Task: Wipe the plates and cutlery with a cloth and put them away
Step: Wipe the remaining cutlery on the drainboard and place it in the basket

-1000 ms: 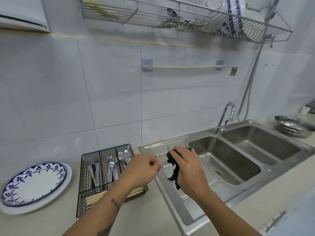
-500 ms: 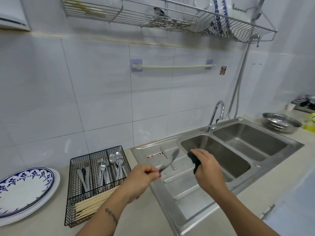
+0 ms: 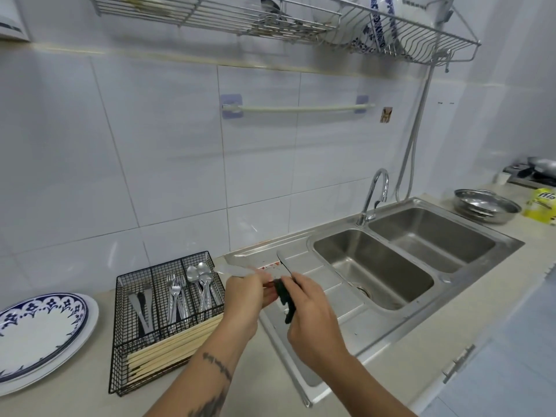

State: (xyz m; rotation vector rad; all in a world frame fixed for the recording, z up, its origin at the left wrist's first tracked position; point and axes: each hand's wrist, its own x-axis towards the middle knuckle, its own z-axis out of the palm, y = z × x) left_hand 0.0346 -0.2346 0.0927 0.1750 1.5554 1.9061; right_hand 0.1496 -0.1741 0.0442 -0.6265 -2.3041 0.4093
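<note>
My left hand (image 3: 243,299) grips a silver table knife (image 3: 233,269) whose free end sticks out to the left, over the far right corner of the black wire cutlery basket (image 3: 118,326). My right hand (image 3: 310,314) holds a dark cloth (image 3: 284,296) pinched around the knife's other end, just right of my left hand. Both hands hover over the sink's drainboard (image 3: 340,299). A second knife (image 3: 284,260) lies on the drainboard behind them. Two stacked plates (image 3: 45,326), the top one with a blue pattern, lie at the far left of the counter.
The basket holds knives, forks, spoons and chopsticks. A double steel sink (image 3: 373,272) with a faucet (image 3: 374,191) lies to the right, then a steel bowl (image 3: 484,206) and a yellow pack (image 3: 541,206). A wire dish rack (image 3: 421,34) with crockery hangs overhead.
The knife, which pointed up and right from my left hand, now points left. My right hand with the cloth has closed in against my left hand. The view shifted slightly.
</note>
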